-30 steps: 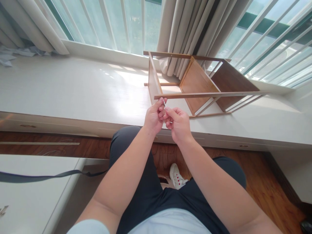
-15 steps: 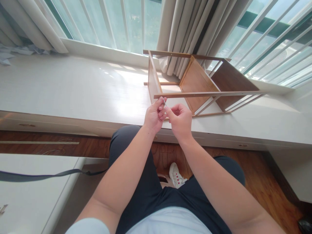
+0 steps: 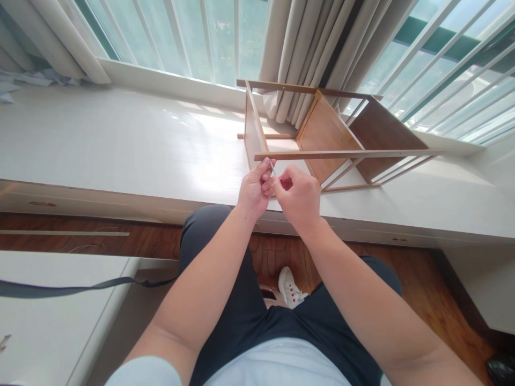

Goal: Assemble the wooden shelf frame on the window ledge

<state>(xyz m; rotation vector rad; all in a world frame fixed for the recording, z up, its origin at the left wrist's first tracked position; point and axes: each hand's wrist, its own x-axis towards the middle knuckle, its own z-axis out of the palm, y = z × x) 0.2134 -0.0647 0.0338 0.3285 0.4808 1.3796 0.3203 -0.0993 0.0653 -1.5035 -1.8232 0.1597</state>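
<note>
A brown wooden shelf rack (image 3: 346, 156) lies on its side on the white window ledge, its near rail passing just above my fingers. My left hand (image 3: 255, 187) is closed, its fingertips pinched at the underside of that rail near its left end; whatever they pinch is too small to make out. A thin silvery metal rod (image 3: 272, 168) slants from those fingertips down to my right hand (image 3: 298, 194). The thumb and curled fingers of this hand close on the rod's lower end. The rod's kind cannot be told, since its lower part is hidden in the fingers.
Beige curtains (image 3: 300, 48) hang behind the rack, before barred windows. The white ledge (image 3: 120, 139) has drawer fronts under its front edge. A dark strap (image 3: 80, 289) crosses the white surface at lower left. Below lies a wooden floor (image 3: 426, 289).
My right hand has turned slightly, its knuckles shifting a little up and to the right. My left hand and the rack stay in place.
</note>
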